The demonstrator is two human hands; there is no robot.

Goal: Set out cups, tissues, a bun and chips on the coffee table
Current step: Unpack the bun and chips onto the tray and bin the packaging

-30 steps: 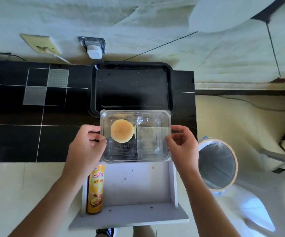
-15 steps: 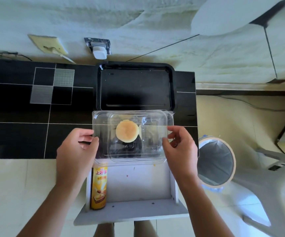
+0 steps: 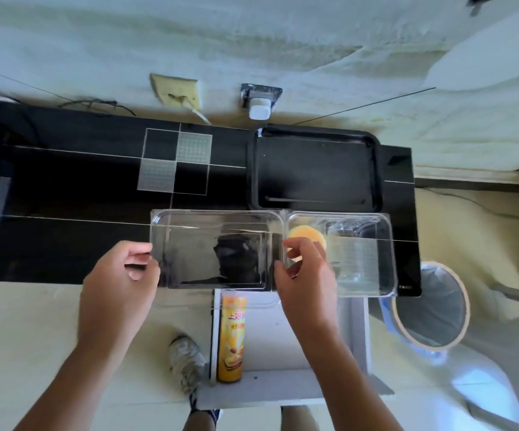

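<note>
Bun [image 3: 308, 236], round and golden, sits in the left end of the clear clamshell's base [image 3: 360, 253], right at the near right corner of the black coffee table [image 3: 96, 188]. That base hangs a touch over the table's near edge. Lid [image 3: 214, 250] is swung flat open to the left, glossy thin plastic with rounded corners, also lipping past the near edge. Left hand [image 3: 118, 287] pinches the lid's left rim between thumb and fingertips. Right hand [image 3: 306, 275] hovers at the hinge, fingers curled in towards the bun; whether it grips anything, I cannot tell. Behind the clamshell, a black tray [image 3: 317, 169] with a raised rim, just beside it towards the far edge, with nothing showing in it. Plenty of bare, shiny black tabletop to the left. Below the table edge, a white open shelf [image 3: 283, 337] holds the yellow chips tube [image 3: 230, 337] lying against its left wall. Round bin [image 3: 432, 306] stands off the table's right end.
</note>
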